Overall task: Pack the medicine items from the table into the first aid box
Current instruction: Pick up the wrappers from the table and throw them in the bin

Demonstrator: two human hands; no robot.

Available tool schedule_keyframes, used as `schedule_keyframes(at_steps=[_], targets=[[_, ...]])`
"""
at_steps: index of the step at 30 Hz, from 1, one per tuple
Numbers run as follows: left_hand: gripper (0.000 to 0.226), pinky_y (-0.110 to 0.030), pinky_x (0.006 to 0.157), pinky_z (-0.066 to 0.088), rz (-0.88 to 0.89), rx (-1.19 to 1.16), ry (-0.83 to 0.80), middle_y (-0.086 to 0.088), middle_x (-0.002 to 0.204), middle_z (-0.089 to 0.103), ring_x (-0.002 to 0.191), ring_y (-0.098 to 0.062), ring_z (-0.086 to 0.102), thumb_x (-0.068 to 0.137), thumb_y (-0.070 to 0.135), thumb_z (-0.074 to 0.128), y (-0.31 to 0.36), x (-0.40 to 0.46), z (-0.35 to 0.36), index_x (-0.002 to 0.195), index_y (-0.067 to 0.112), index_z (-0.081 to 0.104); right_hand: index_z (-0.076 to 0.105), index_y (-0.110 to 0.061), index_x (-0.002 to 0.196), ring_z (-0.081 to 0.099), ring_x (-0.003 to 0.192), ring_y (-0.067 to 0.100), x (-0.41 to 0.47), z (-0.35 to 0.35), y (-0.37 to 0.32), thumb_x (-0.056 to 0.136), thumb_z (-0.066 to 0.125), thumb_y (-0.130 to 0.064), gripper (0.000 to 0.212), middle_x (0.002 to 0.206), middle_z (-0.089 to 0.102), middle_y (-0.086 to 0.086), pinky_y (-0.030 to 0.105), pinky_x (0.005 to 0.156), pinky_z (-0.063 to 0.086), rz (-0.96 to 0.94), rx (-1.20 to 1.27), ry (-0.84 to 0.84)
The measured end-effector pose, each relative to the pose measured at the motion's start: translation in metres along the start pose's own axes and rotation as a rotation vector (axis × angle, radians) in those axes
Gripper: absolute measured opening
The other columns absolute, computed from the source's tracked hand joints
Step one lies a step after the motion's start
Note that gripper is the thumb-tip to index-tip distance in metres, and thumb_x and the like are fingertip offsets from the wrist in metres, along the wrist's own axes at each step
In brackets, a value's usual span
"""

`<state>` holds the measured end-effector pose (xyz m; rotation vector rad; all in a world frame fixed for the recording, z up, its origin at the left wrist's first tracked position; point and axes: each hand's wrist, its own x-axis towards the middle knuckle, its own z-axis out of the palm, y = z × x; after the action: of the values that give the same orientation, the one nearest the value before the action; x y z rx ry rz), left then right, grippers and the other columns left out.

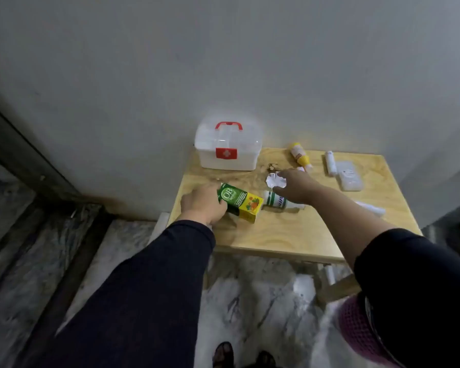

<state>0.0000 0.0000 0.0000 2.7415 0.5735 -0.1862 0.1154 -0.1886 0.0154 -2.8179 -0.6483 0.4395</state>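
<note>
Small wooden table (290,235) sits against a grey wall, right of centre in the frame. First aid box (227,147) stands at its far-left corner, lid shut, red handle up.

Left hand (203,204) is wrapped around the near-left end of the green-yellow carton (239,202). Carton lies flat, long axis running from upper left to lower right. Box is straight beyond that hand, toward the top of the frame, so left is the nearer hand for the lid or the drop.

Right hand (296,185) hovers palm-down, fingers loosely spread, between the crumpled white packet (275,179) and the white bottle (279,202) lying on its side just right of the carton. Fingertips look to touch the packet; cannot tell if anything is gripped.

Farther right: yellow bottle (300,156), a white tube (330,163), a clear pouch (349,175), all lying flat.

My read: the lid must open first, since nothing is packed yet.
</note>
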Motion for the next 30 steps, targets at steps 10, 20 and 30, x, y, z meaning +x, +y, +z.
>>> schedule_keyframes(at_steps=[10,20,30], targets=[[0.044,-0.040,0.085,0.048,-0.168,0.047,-0.078,-0.003,0.132,0.050,0.119,-0.025,0.049,0.090,0.037,0.052,-0.033,0.034,0.068,0.128,0.015,0.052,0.057,-0.021,0.124,0.046,0.127,0.025,0.066,0.061,0.039,0.083,0.053,-0.009,0.043,0.131,0.056,0.001,0.045,0.096,0.047,0.118,-0.050,0.034],[0.029,-0.036,0.072,0.045,-0.240,-0.001,0.156,-0.008,0.121,0.056,0.108,-0.027,0.054,0.090,0.015,0.054,-0.037,0.057,0.095,0.118,0.008,0.060,0.051,-0.010,0.124,0.051,0.116,0.033,0.123,0.068,0.051,0.089,0.053,-0.008,0.035,0.122,0.057,0.016,0.037,0.090,0.041,0.049,-0.203,0.085],[0.023,-0.032,0.059,0.039,-0.236,0.118,0.198,-0.012,0.094,0.068,0.082,-0.032,0.063,0.093,0.002,0.046,-0.046,0.074,0.064,0.096,0.010,0.068,0.061,-0.009,0.112,0.058,0.103,0.034,0.116,0.048,0.048,0.087,0.061,-0.007,0.025,0.112,0.058,0.010,0.037,0.068,0.045,0.041,0.026,0.296]])
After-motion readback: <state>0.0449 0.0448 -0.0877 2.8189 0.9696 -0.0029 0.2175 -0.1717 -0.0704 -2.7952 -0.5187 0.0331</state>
